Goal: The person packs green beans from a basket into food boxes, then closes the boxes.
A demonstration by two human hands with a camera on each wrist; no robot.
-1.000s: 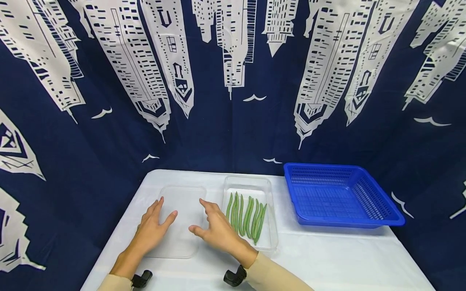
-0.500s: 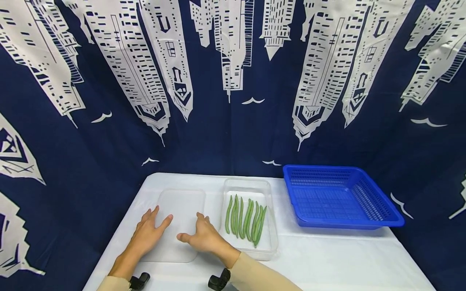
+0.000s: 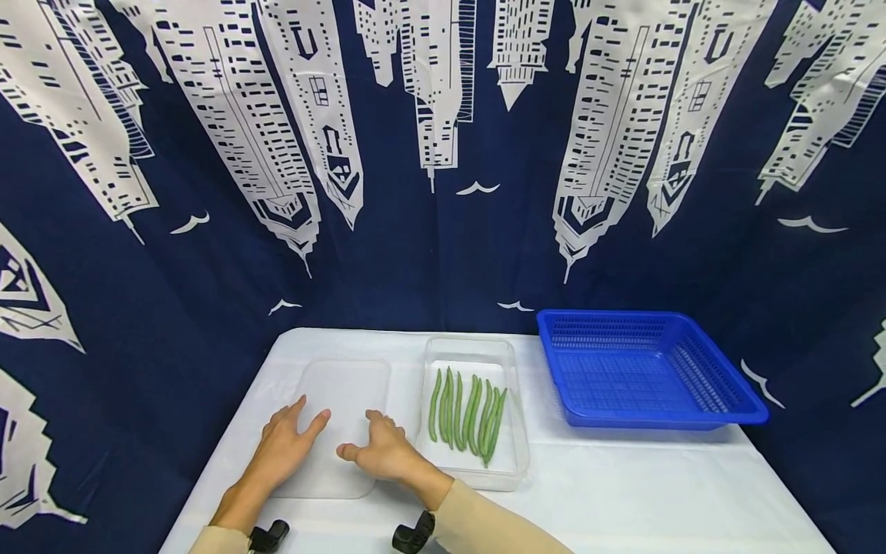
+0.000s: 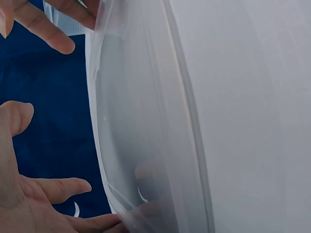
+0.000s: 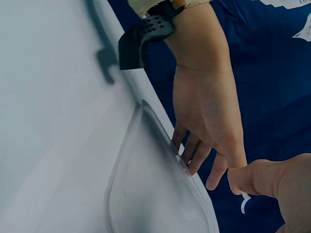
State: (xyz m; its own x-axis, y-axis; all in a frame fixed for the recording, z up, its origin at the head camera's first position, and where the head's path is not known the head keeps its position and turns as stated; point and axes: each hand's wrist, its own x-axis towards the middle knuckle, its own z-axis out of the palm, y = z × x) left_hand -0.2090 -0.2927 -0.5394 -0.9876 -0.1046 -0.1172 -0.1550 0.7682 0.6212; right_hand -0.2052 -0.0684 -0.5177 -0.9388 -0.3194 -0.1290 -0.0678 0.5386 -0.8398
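A translucent rectangular plastic lid (image 3: 339,462) lies flat on the left part of the white table. My left hand (image 3: 280,450) is at its left edge, thumb apart from the fingers, which reach the rim in the right wrist view. Over the right side of the lid is my right hand (image 3: 391,455), fingers loosely bent and thumb pointing left; whether it touches the lid cannot be told. Just right of that hand stands a clear plastic container (image 3: 515,481) with several green beans (image 3: 472,415) laid side by side in it.
A blue perforated plastic basket (image 3: 623,377) stands at the back right of the table (image 3: 623,492). Behind the table hangs a dark blue cloth (image 3: 408,261) printed with white buildings and birds. Each wrist carries a small black camera (image 3: 414,532).
My right hand has moved left and down, closer to the lid, and my left hand has shifted slightly down and left. Over the last half second both have barely moved. The container and basket stay put.
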